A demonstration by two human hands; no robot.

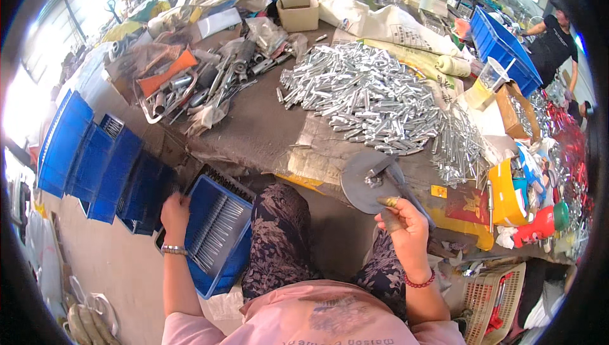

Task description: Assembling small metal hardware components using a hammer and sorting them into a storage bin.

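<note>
Blue bin [235, 257], lower left of centre: slim metal rods [213, 237] laid side by side. Left hand [175, 219], at the bin's left edge: fingers curled; whether gripping anything, cannot tell. Right hand [406, 223], right of centre, by the lower edge of a grey disc [360, 188]: thumb and forefinger drawn together; any hold, cannot tell. Cardboard box [506, 115], right: metal pieces. Cream lattice basket [476, 295], lower right: red items [497, 304].

Grey disc [356, 194]; apparently metal rods [217, 231] rowed in bin [202, 194].
</note>
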